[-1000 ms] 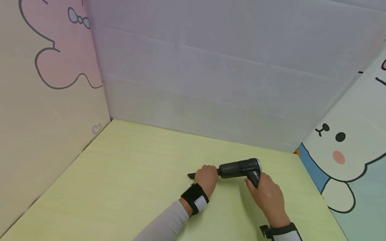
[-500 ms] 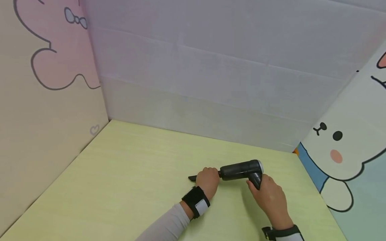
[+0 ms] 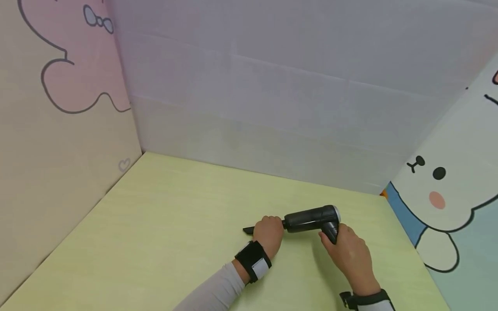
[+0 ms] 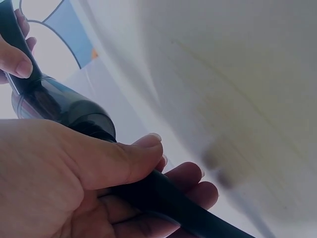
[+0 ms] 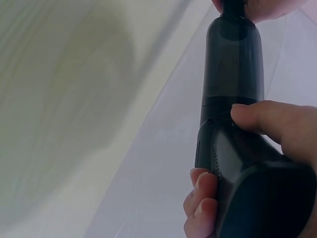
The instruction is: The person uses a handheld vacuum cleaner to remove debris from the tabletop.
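Head view: dark grey handheld vacuum with smoky translucent barrel (image 3: 310,218) lies long axis left-right over the pale yellow-green tabletop (image 3: 163,224), slim black tapered nozzle (image 3: 247,229) pointing left, silver-ringed rear end to the right, pistol handle angled down toward the person. Barrel glossy, see-through dark plastic; handle matte black. Left hand (image 3: 268,233) wrapped around the nozzle just ahead of the barrel, thumb over top, fingers curled under. Right hand (image 3: 347,250) clamped on the handle, thumb on its side. Black wrist straps on both arms. White panel wall (image 3: 272,99) behind, cartoon bunny panel (image 3: 443,190) right, pink cartoon panel (image 3: 70,73) left.
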The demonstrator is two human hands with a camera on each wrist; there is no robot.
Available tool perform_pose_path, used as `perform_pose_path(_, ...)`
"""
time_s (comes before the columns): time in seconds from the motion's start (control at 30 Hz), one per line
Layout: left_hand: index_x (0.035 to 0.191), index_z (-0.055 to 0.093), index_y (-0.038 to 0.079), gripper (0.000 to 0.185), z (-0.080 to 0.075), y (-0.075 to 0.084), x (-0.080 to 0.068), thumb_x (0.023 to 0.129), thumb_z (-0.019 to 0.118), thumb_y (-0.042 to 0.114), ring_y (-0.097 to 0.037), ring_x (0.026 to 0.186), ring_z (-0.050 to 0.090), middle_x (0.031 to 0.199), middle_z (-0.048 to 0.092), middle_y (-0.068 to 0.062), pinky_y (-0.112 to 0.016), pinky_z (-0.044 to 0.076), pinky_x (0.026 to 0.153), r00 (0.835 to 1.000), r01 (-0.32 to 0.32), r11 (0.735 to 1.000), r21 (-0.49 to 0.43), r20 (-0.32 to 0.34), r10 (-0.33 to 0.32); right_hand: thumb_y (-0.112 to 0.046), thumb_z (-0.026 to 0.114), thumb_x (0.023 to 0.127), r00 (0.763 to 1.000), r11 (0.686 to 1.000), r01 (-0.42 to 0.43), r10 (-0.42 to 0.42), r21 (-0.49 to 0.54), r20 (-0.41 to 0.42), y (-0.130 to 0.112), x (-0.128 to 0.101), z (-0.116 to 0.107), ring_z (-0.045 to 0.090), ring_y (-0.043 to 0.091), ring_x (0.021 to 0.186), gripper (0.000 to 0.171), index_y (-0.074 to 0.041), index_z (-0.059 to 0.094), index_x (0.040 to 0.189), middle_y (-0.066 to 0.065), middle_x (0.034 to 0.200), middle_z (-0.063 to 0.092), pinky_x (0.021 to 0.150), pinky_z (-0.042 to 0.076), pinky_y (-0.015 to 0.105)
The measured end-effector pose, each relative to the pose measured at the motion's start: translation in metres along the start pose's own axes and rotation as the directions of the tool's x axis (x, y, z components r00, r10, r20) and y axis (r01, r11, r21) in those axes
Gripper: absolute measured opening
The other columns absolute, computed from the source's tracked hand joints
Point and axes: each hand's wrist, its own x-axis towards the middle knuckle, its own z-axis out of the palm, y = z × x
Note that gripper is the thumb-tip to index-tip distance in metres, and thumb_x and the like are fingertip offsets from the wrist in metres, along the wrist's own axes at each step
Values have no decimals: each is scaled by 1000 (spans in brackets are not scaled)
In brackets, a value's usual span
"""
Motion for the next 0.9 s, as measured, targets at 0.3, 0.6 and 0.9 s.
perform_pose_path(0.3,72,64,14,22,-3,2,-5,87,78,22,-11,62,60,65,61,2,-25,50,50,999,30,1000,-11,-44,-30,-34,76,89,1000,1000,19,-19,0,11,1,-1,-2,48,22,53,50,12,57,99,12,72,55,46,37,34)
perform_pose_path(0.6,74,66,13,20,-6,5,-11,87,79,22,-12,63,61,66,62,1,-26,51,51,999,34,999,-34,-23,-35,-35,75,90,999,1000,19,-19,-2,40,2,-3,-5,46,21,53,48,10,57,97,10,71,53,46,36,32)
perform_pose_path(0.9,71,64,14,22,-4,10,-15,86,78,22,-11,62,61,65,62,2,-25,50,50,999,45,997,-60,-4,-46,-38,74,90,997,1000,6,-6,-7,79,6,-7,-5,47,21,54,51,10,56,98,10,72,53,47,36,33)
